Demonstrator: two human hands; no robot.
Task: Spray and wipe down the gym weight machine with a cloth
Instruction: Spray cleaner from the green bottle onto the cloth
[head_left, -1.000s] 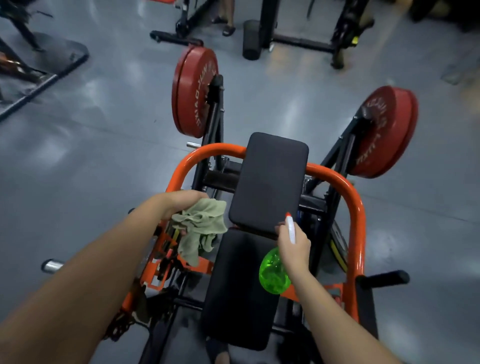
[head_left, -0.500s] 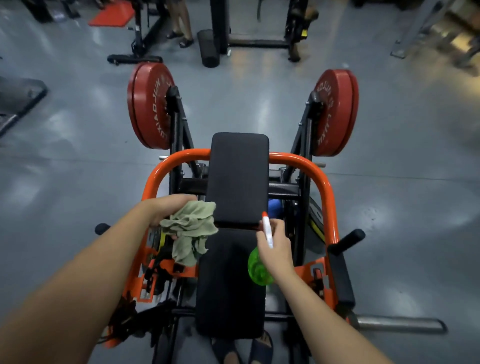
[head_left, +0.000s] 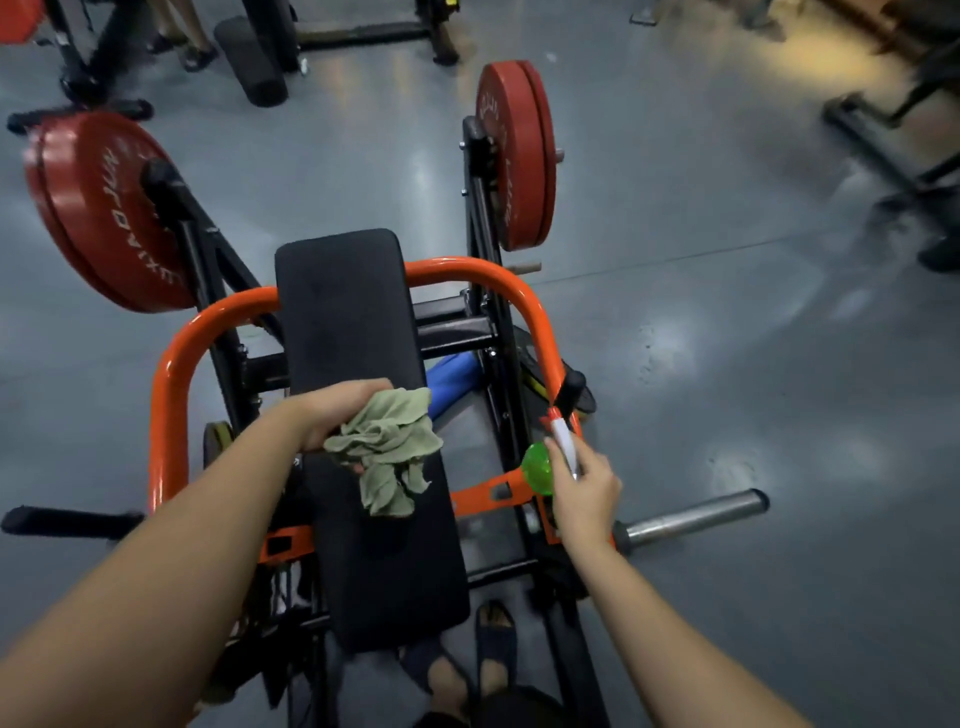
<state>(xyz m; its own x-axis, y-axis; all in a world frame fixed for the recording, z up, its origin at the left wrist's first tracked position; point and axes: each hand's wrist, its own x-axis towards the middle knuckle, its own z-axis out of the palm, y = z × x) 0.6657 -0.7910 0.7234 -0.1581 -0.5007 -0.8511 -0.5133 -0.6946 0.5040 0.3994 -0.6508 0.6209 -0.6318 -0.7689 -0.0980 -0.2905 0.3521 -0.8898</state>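
Note:
The weight machine has an orange tube frame (head_left: 171, 364), a black back pad (head_left: 343, 301) and a black seat pad (head_left: 395, 561). My left hand (head_left: 332, 415) grips a crumpled pale green cloth (head_left: 387, 447), held over the join between the two pads. My right hand (head_left: 584, 483) holds a green spray bottle (head_left: 537, 467) with a white and red nozzle, out to the right of the seat pad beside the orange frame's right side. The bottle's lower body is hidden by my hand.
Red weight plates hang at the left (head_left: 104, 213) and right (head_left: 519, 156) of the machine. A steel peg (head_left: 696, 514) sticks out at the right. A blue roll (head_left: 452, 379) lies under the frame. My sandalled feet (head_left: 493, 644) stand behind the seat. Other machines and a person's feet are farther back.
My left hand has moved the cloth rightward from the orange frame onto the pads. My right hand has carried the bottle off the pad to the right. My view has swung left.

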